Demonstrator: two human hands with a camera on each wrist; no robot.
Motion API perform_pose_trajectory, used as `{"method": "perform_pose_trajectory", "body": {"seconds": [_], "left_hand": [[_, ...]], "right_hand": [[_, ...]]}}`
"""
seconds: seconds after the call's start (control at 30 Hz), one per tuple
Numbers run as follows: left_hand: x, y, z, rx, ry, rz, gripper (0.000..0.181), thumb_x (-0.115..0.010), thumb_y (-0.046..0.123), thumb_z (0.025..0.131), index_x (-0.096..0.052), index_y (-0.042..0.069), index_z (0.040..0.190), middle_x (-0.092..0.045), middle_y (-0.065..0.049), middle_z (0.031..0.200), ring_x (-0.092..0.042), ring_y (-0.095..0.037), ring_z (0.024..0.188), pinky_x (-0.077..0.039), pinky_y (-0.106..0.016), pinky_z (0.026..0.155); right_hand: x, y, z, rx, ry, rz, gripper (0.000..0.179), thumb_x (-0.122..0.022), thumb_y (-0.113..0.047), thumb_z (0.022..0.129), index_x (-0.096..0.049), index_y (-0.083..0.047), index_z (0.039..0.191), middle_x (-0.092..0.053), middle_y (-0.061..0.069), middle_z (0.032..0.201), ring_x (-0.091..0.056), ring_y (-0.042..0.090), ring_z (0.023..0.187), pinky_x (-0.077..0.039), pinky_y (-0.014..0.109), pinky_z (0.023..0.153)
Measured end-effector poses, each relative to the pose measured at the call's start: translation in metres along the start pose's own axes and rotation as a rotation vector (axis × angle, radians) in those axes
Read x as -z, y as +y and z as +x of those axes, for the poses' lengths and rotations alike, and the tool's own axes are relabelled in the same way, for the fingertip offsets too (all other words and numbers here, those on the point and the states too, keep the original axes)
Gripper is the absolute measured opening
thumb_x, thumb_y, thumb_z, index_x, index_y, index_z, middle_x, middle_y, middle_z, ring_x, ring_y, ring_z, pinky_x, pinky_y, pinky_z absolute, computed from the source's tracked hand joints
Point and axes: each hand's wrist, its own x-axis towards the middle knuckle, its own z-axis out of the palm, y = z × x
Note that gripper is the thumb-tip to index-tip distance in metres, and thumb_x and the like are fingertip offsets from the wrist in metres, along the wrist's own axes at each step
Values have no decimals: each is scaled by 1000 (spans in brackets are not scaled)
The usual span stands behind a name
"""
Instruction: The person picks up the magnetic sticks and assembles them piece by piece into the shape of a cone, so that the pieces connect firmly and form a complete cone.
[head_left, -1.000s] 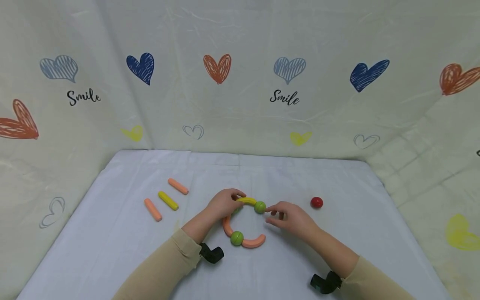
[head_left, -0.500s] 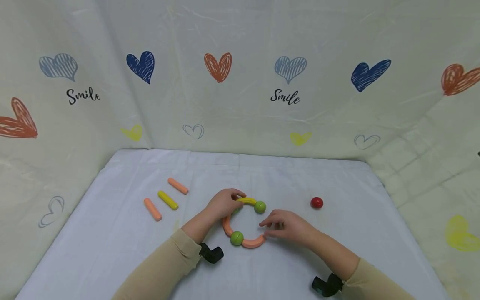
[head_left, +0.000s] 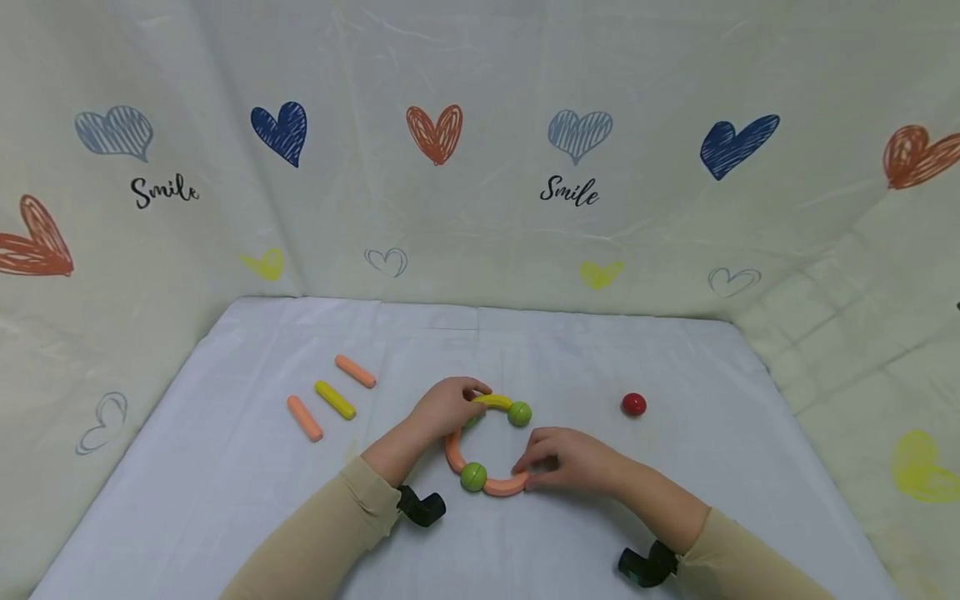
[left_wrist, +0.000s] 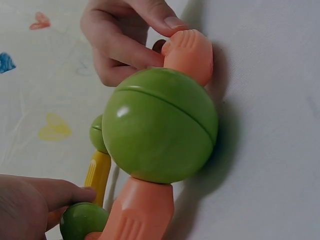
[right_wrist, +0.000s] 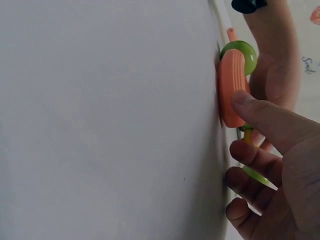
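Observation:
An incomplete ring of curved toy sticks joined by green balls lies on the white cloth. My left hand pinches the yellow curved stick near a partly covered green ball. Another green ball caps that stick's far end. My right hand holds the free end of an orange curved stick between thumb and finger; the thumb lies along its ridged side in the right wrist view. A green ball joins it to a second orange curved stick on the left.
Left of the ring lie two straight orange sticks with a yellow straight stick between them. A red ball sits to the right. A heart-printed curtain hangs behind the table.
My right hand has moved from beside the upper right green ball down toward me and taken hold of the orange curved stick's end. The left hand has stayed in place.

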Motion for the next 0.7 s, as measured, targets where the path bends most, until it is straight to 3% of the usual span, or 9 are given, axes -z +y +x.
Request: {"method": "perform_pose_trajectory", "body": {"seconds": [0.7], "left_hand": [[4, -8, -11, 8, -12, 76, 22, -68, 27, 94, -71, 22, 115, -63, 0, 102, -55, -16, 85, -47, -35, 75]], "right_hand": [[18, 3, 2, 70, -1, -139, 23, -76, -25, 89, -77, -30, 111, -59, -16, 96, -55, 3, 88, -50, 24, 80]]}}
